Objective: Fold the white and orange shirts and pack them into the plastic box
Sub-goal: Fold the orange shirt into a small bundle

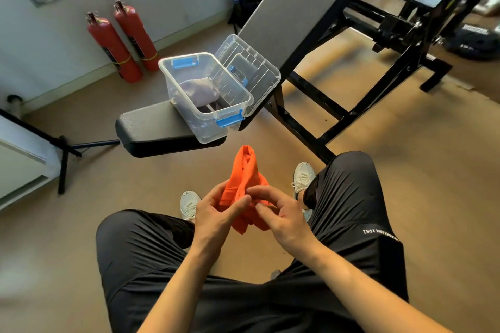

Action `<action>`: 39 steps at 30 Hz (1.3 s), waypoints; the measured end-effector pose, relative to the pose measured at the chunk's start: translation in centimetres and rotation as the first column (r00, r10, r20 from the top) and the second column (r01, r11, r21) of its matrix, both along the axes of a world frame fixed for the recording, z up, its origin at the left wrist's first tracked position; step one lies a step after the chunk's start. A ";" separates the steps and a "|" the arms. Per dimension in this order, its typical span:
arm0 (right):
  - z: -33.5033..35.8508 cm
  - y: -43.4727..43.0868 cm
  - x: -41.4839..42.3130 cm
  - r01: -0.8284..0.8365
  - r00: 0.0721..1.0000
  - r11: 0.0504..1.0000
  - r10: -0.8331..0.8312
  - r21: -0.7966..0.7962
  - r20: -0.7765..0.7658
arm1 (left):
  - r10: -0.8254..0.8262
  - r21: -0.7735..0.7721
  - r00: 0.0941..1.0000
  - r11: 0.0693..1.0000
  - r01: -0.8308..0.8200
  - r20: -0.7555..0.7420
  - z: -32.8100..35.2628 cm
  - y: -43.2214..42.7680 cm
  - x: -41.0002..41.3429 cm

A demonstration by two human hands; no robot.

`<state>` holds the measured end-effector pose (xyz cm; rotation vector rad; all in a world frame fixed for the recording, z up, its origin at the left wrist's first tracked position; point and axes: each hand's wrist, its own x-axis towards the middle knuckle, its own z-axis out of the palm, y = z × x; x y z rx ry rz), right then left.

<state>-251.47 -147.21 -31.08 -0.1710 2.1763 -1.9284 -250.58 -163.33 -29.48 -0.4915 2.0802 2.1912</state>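
Your left hand [216,213] and right hand [281,213], 2 pinching grips, bunch the orange shirt [244,178], compacting it for the plastic box [208,94].

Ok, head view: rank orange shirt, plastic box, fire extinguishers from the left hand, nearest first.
1. The orange shirt, gripped in the left hand.
2. The plastic box, ahead on the bench.
3. The fire extinguishers, far left by the wall.

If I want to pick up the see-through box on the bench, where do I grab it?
Probably under the rim at its two short ends, by the blue clips. The box stands open on the bench, and its lid leans along one long side, so reaching in from the ends looks easiest.
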 end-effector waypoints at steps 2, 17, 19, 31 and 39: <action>0.1 0.5 0.0 -0.007 0.999 0.999 0.009 -0.035 0.038 | -0.049 -0.064 0.999 0.997 0.047 -0.024 -0.1 0.0 0.2; 1.0 3.7 -4.3 0.030 0.896 0.735 0.280 0.677 -0.344 | -0.309 -0.170 0.948 0.941 0.293 -0.077 0.5 -3.4 -0.7; 1.4 4.0 -5.5 -0.053 0.870 0.712 0.377 0.700 -0.317 | -0.383 -0.166 0.920 0.916 0.365 -0.089 1.3 -4.1 -1.0; 2.7 3.1 -4.0 -0.295 0.917 0.906 0.358 0.304 -0.177 | -0.174 -0.349 0.978 0.929 0.125 -0.112 -0.5 -5.5 -2.0; 2.5 2.8 -2.9 -0.106 0.970 0.949 0.164 0.297 -0.177 | -0.105 -0.484 0.955 0.874 -0.044 -0.277 -1.9 -1.3 2.2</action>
